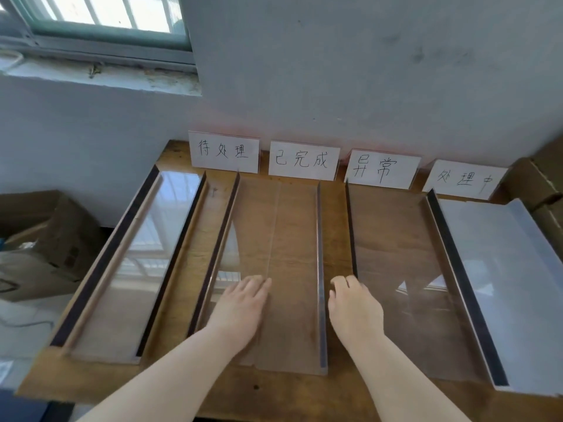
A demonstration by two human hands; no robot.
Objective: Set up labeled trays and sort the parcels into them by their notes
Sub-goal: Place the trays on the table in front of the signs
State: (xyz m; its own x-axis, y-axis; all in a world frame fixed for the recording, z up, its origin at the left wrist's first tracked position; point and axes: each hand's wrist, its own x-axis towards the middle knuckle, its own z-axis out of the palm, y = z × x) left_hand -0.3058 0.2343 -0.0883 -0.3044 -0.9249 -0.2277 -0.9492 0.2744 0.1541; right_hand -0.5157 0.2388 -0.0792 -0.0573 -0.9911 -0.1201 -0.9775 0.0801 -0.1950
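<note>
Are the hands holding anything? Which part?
Nothing is held. The left hand lies flat on the clear plastic tray's floor; the right hand rests on the brown wooden table beside it.

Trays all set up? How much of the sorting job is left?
Looks done: four trays lie in a row on the table, with a card standing behind each. In hand: the left hand rests flat in the second tray; the right hand is by the third tray, likely nudging them straight. Left: no parcels show in any tray, so the sorting has not started.
</note>
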